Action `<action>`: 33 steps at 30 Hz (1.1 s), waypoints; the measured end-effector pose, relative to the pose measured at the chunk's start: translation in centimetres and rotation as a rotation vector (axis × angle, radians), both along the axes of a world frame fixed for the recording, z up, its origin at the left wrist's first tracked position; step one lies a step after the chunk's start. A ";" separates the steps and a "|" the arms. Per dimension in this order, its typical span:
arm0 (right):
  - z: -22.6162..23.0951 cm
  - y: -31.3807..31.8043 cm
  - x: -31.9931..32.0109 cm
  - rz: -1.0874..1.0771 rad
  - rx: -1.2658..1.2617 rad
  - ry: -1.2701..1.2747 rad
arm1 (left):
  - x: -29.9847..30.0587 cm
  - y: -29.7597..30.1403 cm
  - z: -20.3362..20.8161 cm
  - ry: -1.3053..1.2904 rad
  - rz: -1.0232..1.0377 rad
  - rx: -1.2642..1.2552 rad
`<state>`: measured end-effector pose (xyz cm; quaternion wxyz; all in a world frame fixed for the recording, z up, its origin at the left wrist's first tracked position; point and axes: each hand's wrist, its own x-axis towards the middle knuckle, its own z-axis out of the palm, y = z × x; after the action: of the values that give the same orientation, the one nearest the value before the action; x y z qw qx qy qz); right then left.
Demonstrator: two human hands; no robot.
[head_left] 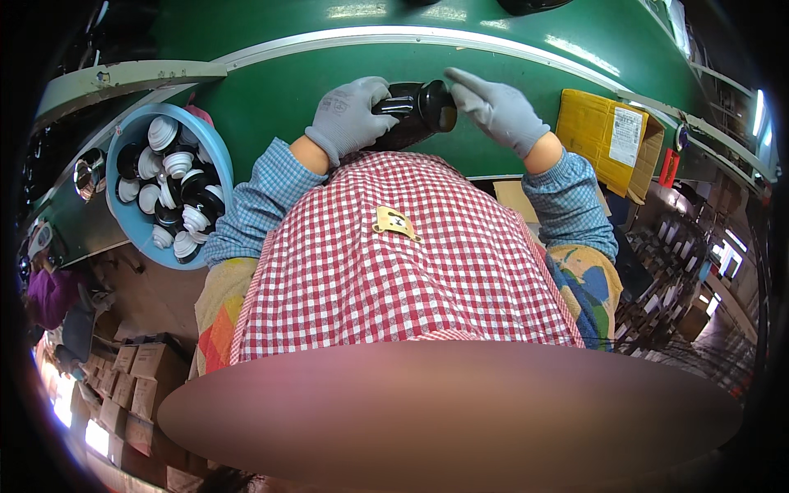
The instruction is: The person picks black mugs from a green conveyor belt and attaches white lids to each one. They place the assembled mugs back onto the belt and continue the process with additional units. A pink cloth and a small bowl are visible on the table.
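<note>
A glossy black bottle-like vessel (403, 134) lies tilted just beyond my apron, its round, wider end turned to the right. My left hand (349, 115), in a grey glove, grips it from the left with the thumb and fingers around its side. My right hand (497, 111), also gloved, is raised right beside the round end. Its fingers are stretched out, and nothing shows in them. Whether a fingertip touches the rim I cannot tell.
A light blue basin (123, 205) of black and white stepped lids (175, 164) stands at the left. On the right sits a yellow-taped cardboard box (588, 127). A white metal strip (411, 34) crosses the green tabletop (279, 82). Stacked cartons (136, 370) are at the lower left.
</note>
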<state>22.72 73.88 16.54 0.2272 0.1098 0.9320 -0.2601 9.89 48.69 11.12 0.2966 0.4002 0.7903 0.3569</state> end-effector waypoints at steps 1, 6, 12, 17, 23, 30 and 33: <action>-0.1 0.1 0.1 -0.004 0.022 0.063 | 0.1 -0.1 0.1 -0.003 0.008 -0.002; 0.9 -0.6 -0.6 0.006 0.016 0.003 | 0.0 -0.3 0.2 -0.005 0.021 0.006; 0.1 -1.3 -0.2 0.341 -0.089 0.262 | -0.3 -0.6 0.6 -0.013 -0.011 -0.009; -1.1 -3.9 0.0 0.021 -0.043 0.082 | 1.6 -0.7 -1.1 0.125 0.022 0.122; -2.5 -3.1 1.6 -0.558 -0.408 -0.249 | 6.2 0.9 -1.1 0.139 -0.172 0.159; -4.5 -4.3 2.4 -0.283 -0.194 0.029 | 3.3 -0.2 -0.1 0.098 -0.146 0.029; -6.0 -4.3 2.2 -0.371 -0.361 -0.046 | 4.1 0.0 0.2 0.118 -0.140 0.045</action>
<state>24.97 69.56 10.56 0.2127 0.2426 0.8289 -0.4569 13.95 48.65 11.30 0.2646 0.4813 0.7682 0.3290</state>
